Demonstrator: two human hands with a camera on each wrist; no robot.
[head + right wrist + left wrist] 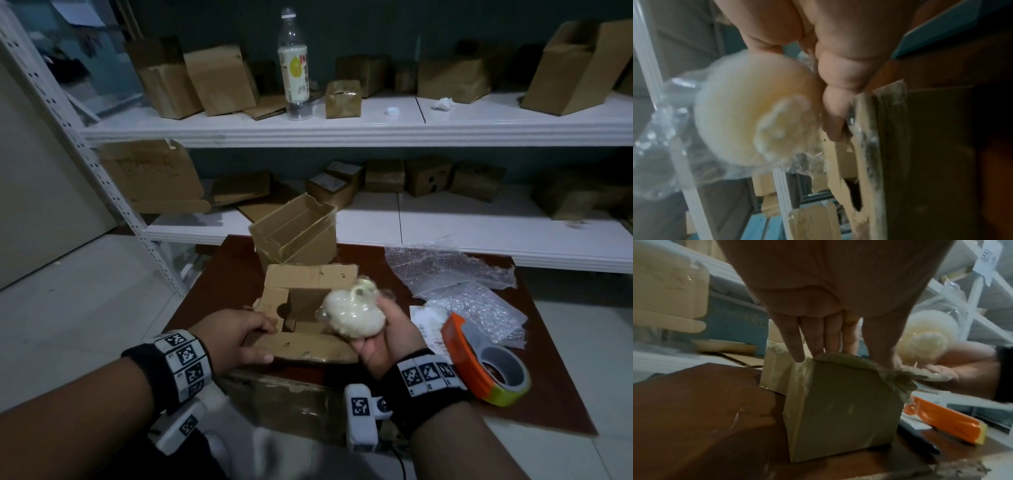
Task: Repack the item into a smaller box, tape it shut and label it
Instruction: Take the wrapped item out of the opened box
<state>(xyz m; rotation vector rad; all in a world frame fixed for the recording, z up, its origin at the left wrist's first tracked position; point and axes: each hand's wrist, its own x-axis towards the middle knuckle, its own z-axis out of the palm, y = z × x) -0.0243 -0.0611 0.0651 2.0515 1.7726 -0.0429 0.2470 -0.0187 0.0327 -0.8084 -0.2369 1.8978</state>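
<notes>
My right hand (373, 325) holds a white fluffy item (352, 317) wrapped in clear plastic, just above the right side of an open, worn cardboard box (308, 301) on the brown tabletop. The right wrist view shows the item (756, 110) against my curled fingers (838, 97). My left hand (263, 342) grips the box's near left corner, fingers over the flap edge and thumb outside. Seen from the left wrist, its fingers (818, 337) reach over the box's top edge (838, 410). A smaller empty box (298, 233) stands open behind the large one.
An orange tape dispenser (479, 363) lies at the right, with a printed paper slip (426, 325) beside it and bubble wrap (455, 277) beyond. White shelves (376, 126) behind the table carry several cardboard boxes and a plastic bottle (294, 68). Tiled floor lies to the left.
</notes>
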